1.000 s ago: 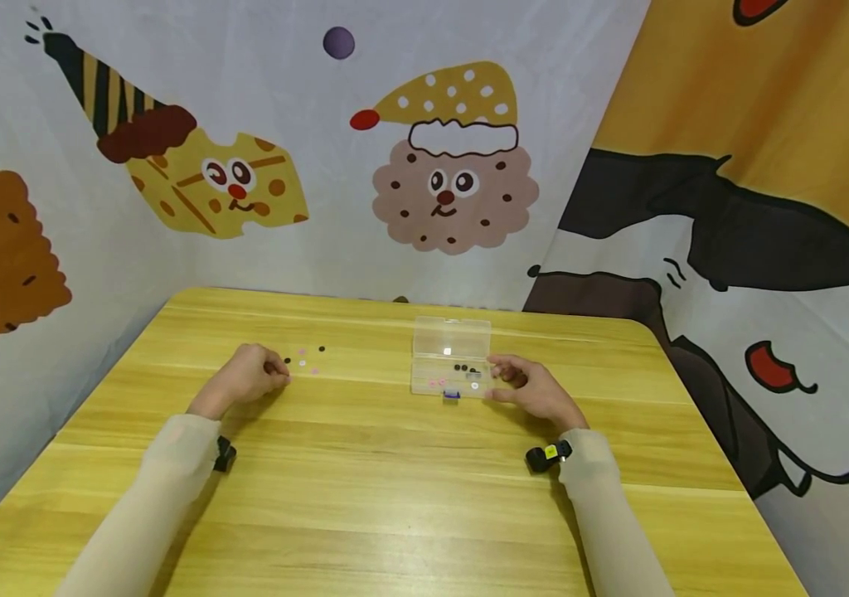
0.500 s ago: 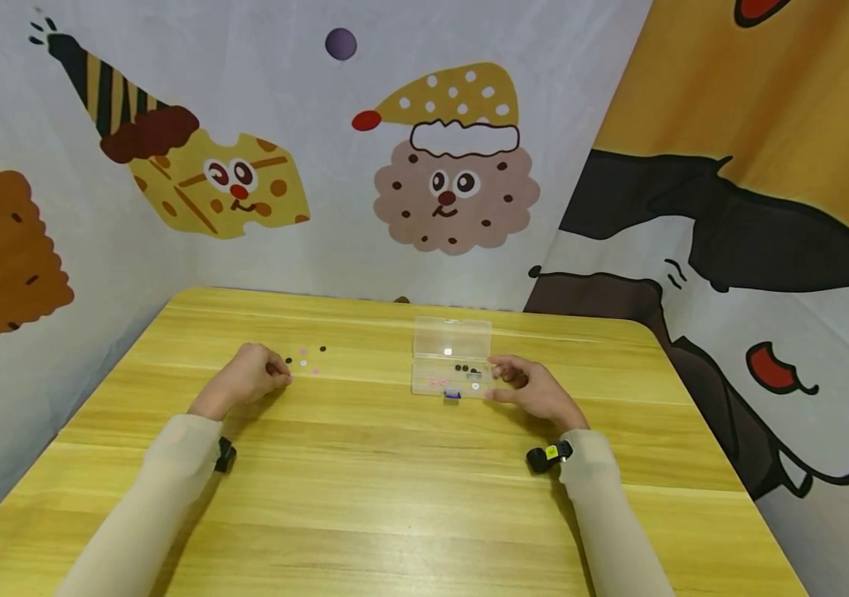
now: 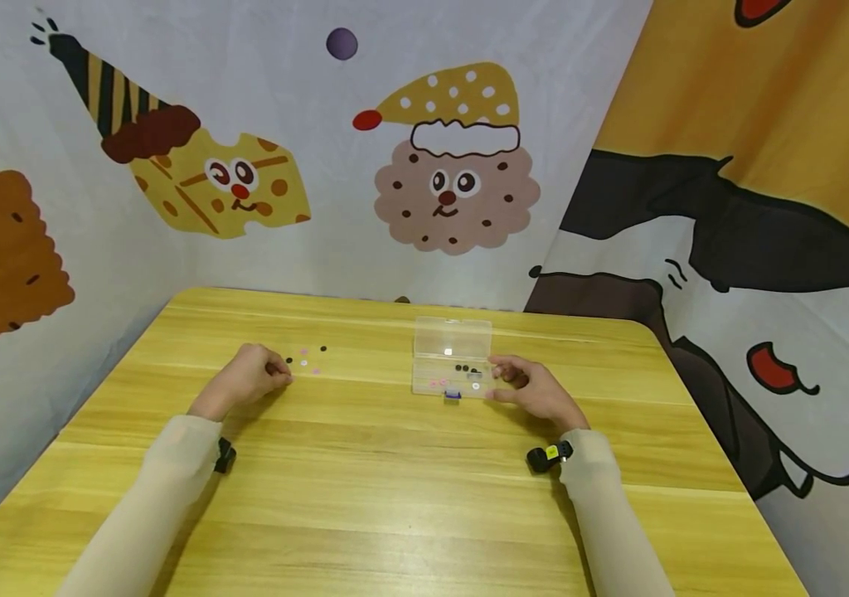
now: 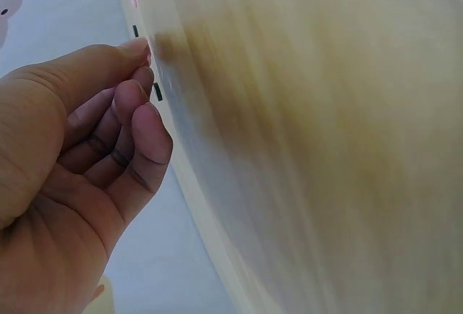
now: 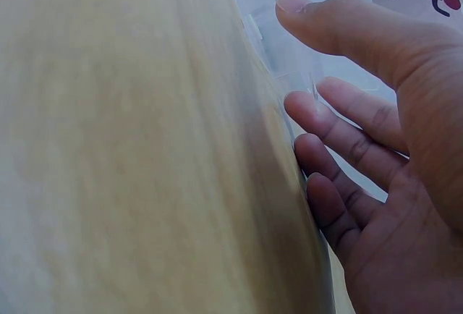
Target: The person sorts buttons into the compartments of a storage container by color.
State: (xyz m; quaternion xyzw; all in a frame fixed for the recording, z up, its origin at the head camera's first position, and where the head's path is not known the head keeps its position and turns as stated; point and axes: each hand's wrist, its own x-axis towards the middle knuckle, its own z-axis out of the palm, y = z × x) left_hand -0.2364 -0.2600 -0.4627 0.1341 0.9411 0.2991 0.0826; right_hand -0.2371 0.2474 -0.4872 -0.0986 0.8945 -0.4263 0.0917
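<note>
wood-grain table (image 3: pixel 395 489); on it open clear box (image 3: pixel 439 370); left of box, small black, pink, white discs (image 3: pixel 303 362)

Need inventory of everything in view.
Plastic case: 1, clear, open on table
Latch: 1, blue, case front
Cased discs: several, black, pink, white, inside case
Loose discs: 5 (2 black, 2 pink, 1 white), left of case
Small piece: apparently 1, pinkish, pinched by left hand
Table: 1, yellow wood-grain, under case
Printed backdrop: 1, white and orange, behind table
Wrist cameras: 2, black, wrists
Sleeves: 2, cream, forearms
Left hand: 1, bare, by loose discs
Right hand: 1, bare, at case
</note>
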